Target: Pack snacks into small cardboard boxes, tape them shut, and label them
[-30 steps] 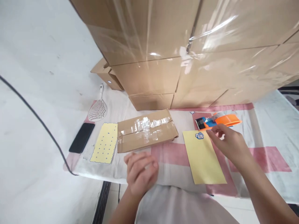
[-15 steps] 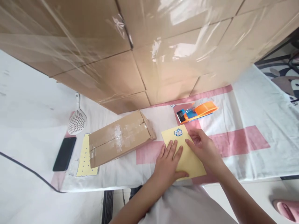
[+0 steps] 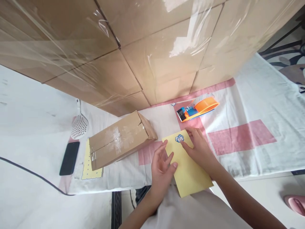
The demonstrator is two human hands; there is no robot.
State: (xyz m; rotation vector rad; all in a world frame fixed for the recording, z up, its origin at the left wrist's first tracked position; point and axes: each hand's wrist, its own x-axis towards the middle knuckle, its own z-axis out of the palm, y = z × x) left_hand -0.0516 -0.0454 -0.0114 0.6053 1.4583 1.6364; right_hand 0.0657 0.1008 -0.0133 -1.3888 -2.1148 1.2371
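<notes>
A yellow sheet of paper (image 3: 190, 171) with a small blue-edged sticker (image 3: 179, 138) near its top lies at the table's front edge, its lower end over my lap. My right hand (image 3: 196, 146) pinches the sheet's upper right edge, thumb on top beside the sticker and fingers behind. At the left edge of the sheet is my left hand (image 3: 163, 165), palm turned inward, fingers curved and apart, nothing gripped between them. Beyond the sheet sits an orange and blue tape dispenser (image 3: 197, 109).
A taped cardboard box (image 3: 121, 140) rests left of my hands, partly on a yellow dotted card (image 3: 91, 173). Farther left are a black phone (image 3: 69, 158) and a white strainer (image 3: 79, 126). Large wrapped cartons (image 3: 162, 57) stand along the back.
My left hand has lifted off the sheet and turned palm inward. My right hand has moved slightly left, its thumb now by the sticker. The sheet's lower end has shifted toward me.
</notes>
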